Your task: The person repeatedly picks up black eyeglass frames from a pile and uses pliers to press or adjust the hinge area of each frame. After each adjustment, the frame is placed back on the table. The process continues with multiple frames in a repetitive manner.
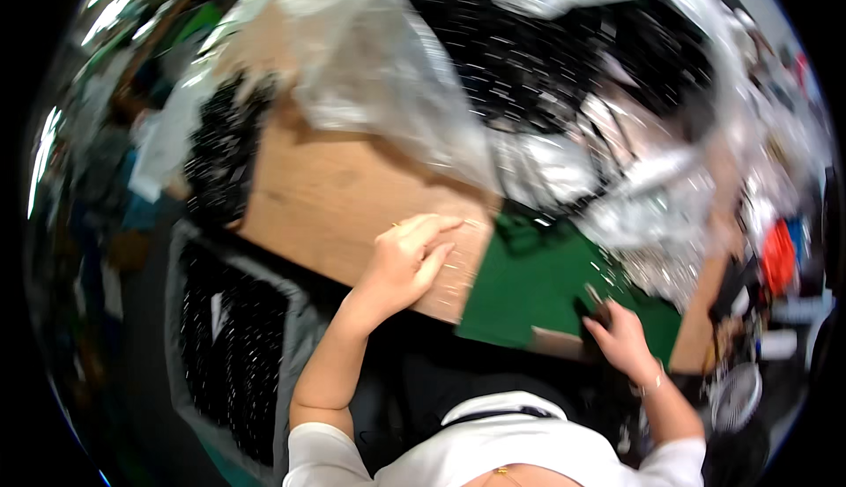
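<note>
My left hand (407,262) hovers over or rests on the right part of a brown board (335,196). Its fingers are bent, with a gap between thumb and fingertips, and nothing shows in it. My right hand (624,339) is closed around a small tool with a metal tip (592,293), above the near right part of a green mat (520,289); blur hides the tool's exact kind. Short shiny bits (608,267) show on the mat near that tool. A pale brown piece (557,343) lies at the mat's near edge, left of my right hand.
Beyond the boards, clear plastic bags (388,73) surround a heap of glossy black pieces (502,55). More black pieces (225,152) stand left of the brown board. At lower left is a lined container (304,311) of black pieces. Red and blue items (778,258) crowd the right side.
</note>
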Available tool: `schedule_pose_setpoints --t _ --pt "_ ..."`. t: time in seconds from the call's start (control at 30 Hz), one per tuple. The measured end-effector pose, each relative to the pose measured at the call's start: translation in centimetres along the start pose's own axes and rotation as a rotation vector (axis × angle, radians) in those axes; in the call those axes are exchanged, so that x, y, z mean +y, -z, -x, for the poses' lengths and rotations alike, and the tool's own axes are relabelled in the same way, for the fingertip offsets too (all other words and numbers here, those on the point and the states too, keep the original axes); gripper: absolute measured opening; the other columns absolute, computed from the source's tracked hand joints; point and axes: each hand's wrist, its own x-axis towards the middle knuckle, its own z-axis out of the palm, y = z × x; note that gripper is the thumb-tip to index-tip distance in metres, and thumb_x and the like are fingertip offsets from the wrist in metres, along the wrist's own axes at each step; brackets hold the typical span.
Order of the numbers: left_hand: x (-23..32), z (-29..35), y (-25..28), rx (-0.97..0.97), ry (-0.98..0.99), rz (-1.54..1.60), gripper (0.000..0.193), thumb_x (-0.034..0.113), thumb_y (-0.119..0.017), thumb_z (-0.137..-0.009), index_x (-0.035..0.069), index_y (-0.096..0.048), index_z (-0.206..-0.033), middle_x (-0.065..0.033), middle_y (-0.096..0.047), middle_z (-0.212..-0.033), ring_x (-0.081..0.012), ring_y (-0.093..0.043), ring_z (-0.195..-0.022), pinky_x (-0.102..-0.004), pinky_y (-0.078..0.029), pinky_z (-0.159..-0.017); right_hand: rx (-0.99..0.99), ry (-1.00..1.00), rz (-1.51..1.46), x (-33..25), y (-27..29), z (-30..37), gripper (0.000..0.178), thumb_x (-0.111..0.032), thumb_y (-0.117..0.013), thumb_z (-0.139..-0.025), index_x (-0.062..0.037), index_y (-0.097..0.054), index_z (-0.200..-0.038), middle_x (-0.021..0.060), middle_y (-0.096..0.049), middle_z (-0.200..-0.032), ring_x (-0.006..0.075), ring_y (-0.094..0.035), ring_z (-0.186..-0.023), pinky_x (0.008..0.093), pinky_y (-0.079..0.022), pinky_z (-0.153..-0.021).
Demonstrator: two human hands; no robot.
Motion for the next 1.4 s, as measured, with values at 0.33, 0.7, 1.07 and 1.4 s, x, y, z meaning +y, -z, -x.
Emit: schedule_pose_setpoints --t 0.33,0.7,1.07,1.4 --pt "7.3 -9.2 -8.1 -0.121 -0.189 -0.434 0.023 0.015 -0.059 -0.080 0.002 -0.056 -0.099 -0.0124 -0.061 -0.090 -0.0247 -0.060 -0.077 -0.0318 -0.047 -0.066 0.014 0.040 -0.695 4.9 0.2 0.9 0.020 -0.020 -0.059 -0.081 -0.0016 -0.052 -0.078 -0.0018 -0.048 -0.063 0.0062 -0.040 -0.058 0.0231 -0.036 -0.054" --pt "6.6 -10.0 -10.5 -0.048 -0.045 -0.575 0.035 0.026 -0.058 -0.080 -0.001 -0.056 -0.101 -0.0175 -0.060 -0.091 -0.0305 -0.058 -0.078 -0.0364 -0.045 -0.070 -0.004 0.134 -0.592 4.5 1.4 1.5 0.021 -0.019 -0.059 -0.079 0.0001 -0.052 -0.078 0.0081 -0.051 -0.062 0.0134 -0.046 -0.056 0.0284 -0.040 -0.055" --pt "4.2 -14.9 -11.3 0.292 -0.122 0.320 0.022 0.021 -0.047 -0.089 0.002 -0.058 -0.088 -0.0055 -0.063 -0.087 -0.0098 -0.056 -0.073 -0.0232 -0.044 -0.065 -0.009 0.248 -0.380 3.0 1.3 1.9 0.020 -0.017 -0.059 -0.077 0.0007 -0.054 -0.083 0.0149 -0.058 -0.076 0.0279 -0.058 -0.069 0.0343 -0.045 -0.063" --pt "8.0 -0.5 -3.2 0.219 0.166 0.027 0.024 0.024 -0.040 -0.092 0.006 -0.051 -0.082 -0.0040 -0.058 -0.081 -0.0111 -0.053 -0.061 -0.0240 -0.045 -0.052 -0.050 0.148 -0.206 4.1 5.7 3.4 0.014 -0.014 -0.057 -0.076 -0.0010 -0.057 -0.081 0.0154 -0.060 -0.077 0.0310 -0.059 -0.073 0.0350 -0.046 -0.064"
